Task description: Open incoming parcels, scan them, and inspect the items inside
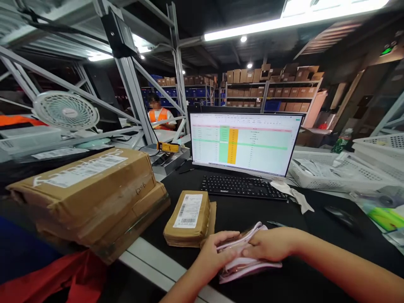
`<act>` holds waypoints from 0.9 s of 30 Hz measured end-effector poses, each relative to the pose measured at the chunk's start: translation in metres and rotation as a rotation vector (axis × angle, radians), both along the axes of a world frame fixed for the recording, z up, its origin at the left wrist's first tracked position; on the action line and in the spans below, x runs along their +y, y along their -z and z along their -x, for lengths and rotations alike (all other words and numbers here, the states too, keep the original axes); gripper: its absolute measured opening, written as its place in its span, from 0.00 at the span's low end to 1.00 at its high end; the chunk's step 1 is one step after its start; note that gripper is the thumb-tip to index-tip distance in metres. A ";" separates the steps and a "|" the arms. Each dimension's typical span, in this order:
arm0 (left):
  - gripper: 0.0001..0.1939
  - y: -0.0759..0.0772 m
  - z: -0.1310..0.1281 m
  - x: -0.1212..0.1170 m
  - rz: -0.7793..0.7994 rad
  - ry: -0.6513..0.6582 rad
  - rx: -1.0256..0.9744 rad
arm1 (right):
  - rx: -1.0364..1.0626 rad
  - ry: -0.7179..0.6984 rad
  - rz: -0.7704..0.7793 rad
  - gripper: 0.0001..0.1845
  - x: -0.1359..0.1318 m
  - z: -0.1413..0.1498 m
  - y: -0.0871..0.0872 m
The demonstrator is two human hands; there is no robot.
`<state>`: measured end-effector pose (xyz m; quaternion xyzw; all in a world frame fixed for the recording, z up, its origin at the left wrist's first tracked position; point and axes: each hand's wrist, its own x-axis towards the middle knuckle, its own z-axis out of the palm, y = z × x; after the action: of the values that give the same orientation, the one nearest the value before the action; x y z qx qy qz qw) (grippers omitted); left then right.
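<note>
A soft folded bundle [243, 261], pale pink with white edges and what looks like clear plastic over it, lies near the front of the black desk mat. My left hand [219, 250] grips its left side, thumb and fingers around it. From the right, my right hand [271, 244] presses closed fingers into its upper middle; those fingertips are partly hidden. Just beyond the right wrist a thin pen-like object [275, 223] shows. Left of the bundle sits a small taped carton [186, 216] with a shipping label, close to my left hand.
Large taped cartons [104, 193] are stacked at left. A monitor [246, 143] with a spreadsheet stands behind a black keyboard [243, 187]. At right are a mouse [341, 216], crumpled tissue [295, 195] and white baskets [328, 170]. A person in an orange vest [159, 117] sits further back.
</note>
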<state>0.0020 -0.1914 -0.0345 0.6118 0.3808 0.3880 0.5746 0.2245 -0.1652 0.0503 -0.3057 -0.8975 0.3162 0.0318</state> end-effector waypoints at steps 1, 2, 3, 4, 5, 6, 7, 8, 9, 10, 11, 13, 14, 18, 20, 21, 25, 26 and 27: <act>0.40 0.001 0.003 0.001 0.038 -0.005 -0.042 | -0.009 -0.023 0.045 0.18 -0.005 -0.012 -0.010; 0.39 0.003 0.006 0.002 0.086 -0.019 -0.093 | 0.000 -0.016 0.065 0.19 -0.011 -0.027 -0.018; 0.39 0.005 0.009 0.002 0.137 -0.040 -0.145 | 0.031 0.022 0.060 0.21 -0.017 -0.043 -0.023; 0.38 0.006 0.011 0.002 0.182 -0.065 -0.193 | 0.096 0.100 0.021 0.25 -0.023 -0.061 -0.024; 0.37 0.007 0.012 0.002 0.215 -0.090 -0.237 | 0.178 0.193 -0.016 0.28 -0.028 -0.077 -0.021; 0.36 0.007 0.013 0.001 0.235 -0.106 -0.277 | 0.277 0.283 -0.009 0.28 -0.031 -0.091 -0.015; 0.36 0.006 0.014 0.001 0.246 -0.108 -0.311 | 0.375 0.362 0.044 0.30 -0.033 -0.102 -0.006; 0.36 0.004 0.013 0.001 0.253 -0.102 -0.342 | 0.456 0.411 0.133 0.31 -0.034 -0.108 0.005; 0.36 0.003 0.013 0.001 0.253 -0.087 -0.363 | 0.519 0.431 0.246 0.34 -0.034 -0.110 0.017; 0.36 0.001 0.012 0.002 0.243 -0.060 -0.366 | 0.557 0.425 0.367 0.38 -0.035 -0.108 0.029; 0.36 -0.002 0.011 0.003 0.226 -0.011 -0.344 | 0.573 0.414 0.476 0.40 -0.035 -0.103 0.039; 0.38 -0.006 0.008 0.005 0.181 0.113 -0.258 | 0.599 0.441 0.638 0.35 -0.037 -0.088 0.055; 0.39 -0.008 0.008 0.006 0.158 0.171 -0.215 | 0.616 0.483 0.700 0.31 -0.038 -0.082 0.060; 0.40 -0.016 0.009 0.002 -0.065 0.240 -0.087 | 0.578 0.582 0.781 0.25 -0.043 -0.072 0.074; 0.37 -0.017 0.011 -0.004 -0.219 0.223 -0.017 | 0.492 0.567 0.721 0.26 -0.043 -0.074 0.080; 0.36 -0.016 0.012 -0.008 -0.280 0.213 0.022 | 0.454 0.580 0.672 0.26 -0.043 -0.074 0.082; 0.34 -0.001 0.014 -0.015 -0.466 0.202 0.150 | 0.354 0.649 0.427 0.28 -0.043 -0.071 0.088; 0.33 0.005 0.015 -0.015 -0.512 0.235 0.159 | 0.339 0.631 0.363 0.27 -0.045 -0.071 0.088; 0.31 0.011 0.015 -0.013 -0.551 0.289 0.168 | 0.322 0.605 0.303 0.27 -0.048 -0.070 0.088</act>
<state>-0.0131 -0.2044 -0.0457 0.8221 0.2166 0.3389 0.4029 0.2948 -0.2129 -0.0381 -0.5046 -0.6932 0.4657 0.2190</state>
